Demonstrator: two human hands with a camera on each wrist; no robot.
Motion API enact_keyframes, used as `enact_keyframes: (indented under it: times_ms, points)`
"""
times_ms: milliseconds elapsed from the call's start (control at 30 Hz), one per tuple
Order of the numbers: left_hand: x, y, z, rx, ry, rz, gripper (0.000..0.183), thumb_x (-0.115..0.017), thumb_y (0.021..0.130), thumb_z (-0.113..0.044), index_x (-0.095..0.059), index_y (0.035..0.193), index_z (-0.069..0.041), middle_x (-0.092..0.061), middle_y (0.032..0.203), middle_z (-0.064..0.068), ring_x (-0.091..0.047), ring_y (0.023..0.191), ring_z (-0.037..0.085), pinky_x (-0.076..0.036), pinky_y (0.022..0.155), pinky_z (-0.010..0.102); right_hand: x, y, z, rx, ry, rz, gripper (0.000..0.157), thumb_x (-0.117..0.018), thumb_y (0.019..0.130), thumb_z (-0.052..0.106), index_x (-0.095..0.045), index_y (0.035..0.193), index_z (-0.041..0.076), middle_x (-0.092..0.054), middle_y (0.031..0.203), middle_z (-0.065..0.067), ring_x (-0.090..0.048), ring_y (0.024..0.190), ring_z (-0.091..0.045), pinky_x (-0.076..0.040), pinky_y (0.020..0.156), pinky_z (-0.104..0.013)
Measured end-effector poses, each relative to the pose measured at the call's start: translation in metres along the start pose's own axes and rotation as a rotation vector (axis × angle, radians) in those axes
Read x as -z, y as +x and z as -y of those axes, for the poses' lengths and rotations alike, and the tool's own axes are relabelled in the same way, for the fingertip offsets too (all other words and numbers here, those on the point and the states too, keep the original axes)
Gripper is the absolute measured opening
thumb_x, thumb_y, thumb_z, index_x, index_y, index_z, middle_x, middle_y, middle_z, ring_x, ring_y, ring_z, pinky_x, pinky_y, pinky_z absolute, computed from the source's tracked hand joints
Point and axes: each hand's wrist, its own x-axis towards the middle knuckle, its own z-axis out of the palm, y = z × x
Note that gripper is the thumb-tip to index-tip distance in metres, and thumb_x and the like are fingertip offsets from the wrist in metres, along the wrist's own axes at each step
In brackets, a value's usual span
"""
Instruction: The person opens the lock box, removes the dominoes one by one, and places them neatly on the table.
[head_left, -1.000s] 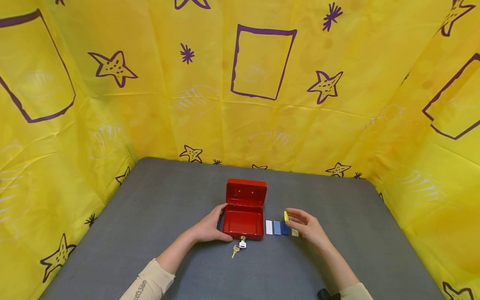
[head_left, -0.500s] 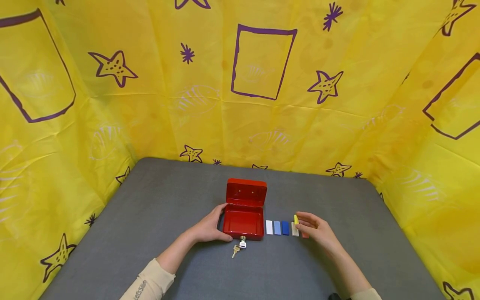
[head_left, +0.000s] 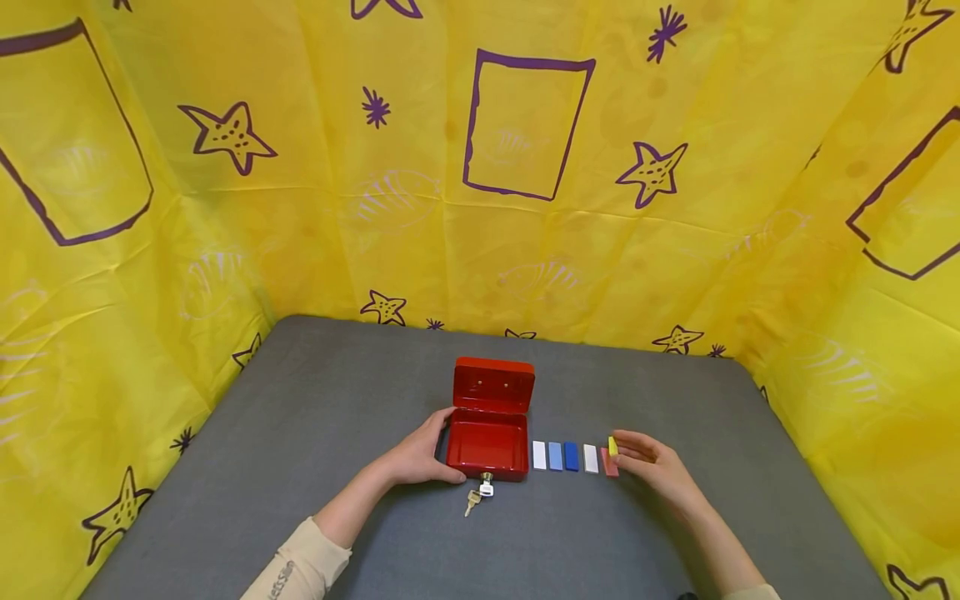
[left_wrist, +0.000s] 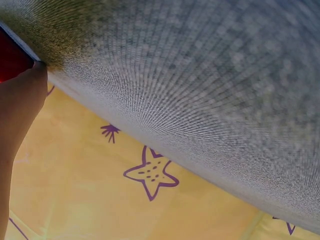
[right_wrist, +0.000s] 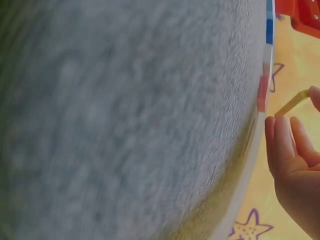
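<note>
A red metal cash box (head_left: pixel 487 442) stands with its lid (head_left: pixel 492 385) raised and nothing inside. My left hand (head_left: pixel 418 454) holds its left side, thumb at the front corner and fingers toward the back. In the left wrist view the hand (left_wrist: pixel 22 107) meets the edge of the box (left_wrist: pixel 11 56). My right hand (head_left: pixel 660 468) pinches a small yellow block (head_left: pixel 612 447) between thumb and fingertips. That block overlaps a pink block (head_left: pixel 610 464) in the head view; the right wrist view puts the yellow block (right_wrist: pixel 292 103) above the table surface, close to the pink block (right_wrist: pixel 262 94).
Left of the pink block runs a row of flat blocks: white (head_left: pixel 591 459), dark blue (head_left: pixel 572 457), light blue (head_left: pixel 555 456) and another white (head_left: pixel 539 455). A key (head_left: pixel 487 487) sits in the box lock with a second key (head_left: pixel 472 501) hanging. Yellow patterned fabric (head_left: pixel 525 250) surrounds the grey table (head_left: pixel 360 375).
My right hand has moved right along the row with the yellow block, from over the dark blue block to over the pink one. The left hand and box have stayed put.
</note>
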Motion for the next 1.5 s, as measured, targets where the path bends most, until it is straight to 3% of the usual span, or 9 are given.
enact_keyframes:
  times_ms: [433, 567, 833, 1233, 1500]
  points:
    - [0.001, -0.001, 0.000, -0.009, 0.011, -0.004, 0.105, -0.087, 0.068, -0.030, -0.026, 0.149, -0.007, -0.039, 0.144, 0.013, -0.041, 0.128, 0.031, -0.037, 0.103, 0.056, 0.014, -0.004, -0.006, 0.008, -0.136, -0.010, 0.052, -0.071, 0.089, 0.017, -0.053, 0.133, -0.005, -0.059, 0.129, -0.023, -0.057, 0.117, -0.035, -0.047, 0.084, -0.015]
    - [0.000, -0.001, 0.000, -0.016, 0.010, -0.002, 0.105, -0.087, 0.068, -0.031, -0.026, 0.149, -0.006, -0.039, 0.143, 0.013, -0.041, 0.128, 0.031, -0.038, 0.103, 0.056, 0.018, -0.004, -0.008, 0.040, -0.233, -0.011, 0.051, -0.074, 0.087, 0.019, -0.057, 0.130, -0.003, -0.061, 0.126, -0.021, -0.060, 0.114, -0.034, -0.047, 0.085, -0.018]
    - [0.000, -0.001, 0.001, -0.011, 0.005, -0.001, 0.106, -0.087, 0.067, -0.031, -0.025, 0.150, -0.006, -0.039, 0.144, 0.013, -0.041, 0.128, 0.031, -0.038, 0.103, 0.056, 0.021, -0.005, -0.009, 0.158, -0.362, 0.015, 0.047, -0.077, 0.084, 0.018, -0.061, 0.125, -0.001, -0.064, 0.120, -0.018, -0.062, 0.109, -0.034, -0.052, 0.089, -0.039]
    - [0.000, 0.000, 0.000, 0.000, -0.005, 0.002, 0.106, -0.087, 0.068, -0.029, -0.025, 0.150, -0.007, -0.038, 0.145, 0.013, -0.039, 0.129, 0.031, -0.038, 0.103, 0.057, 0.017, -0.005, -0.012, 0.305, -0.461, 0.001, 0.040, -0.079, 0.081, 0.007, -0.065, 0.117, 0.000, -0.068, 0.112, -0.012, -0.064, 0.101, -0.028, -0.054, 0.084, -0.041]
    - [0.000, -0.001, -0.002, 0.011, -0.002, -0.001, 0.106, -0.088, 0.067, -0.029, -0.026, 0.150, -0.007, -0.039, 0.145, 0.013, -0.040, 0.129, 0.032, -0.038, 0.102, 0.058, 0.016, -0.005, -0.013, 0.359, -0.509, -0.008, 0.039, -0.080, 0.078, 0.004, -0.067, 0.115, 0.002, -0.068, 0.111, -0.011, -0.063, 0.100, -0.028, -0.055, 0.082, -0.041]
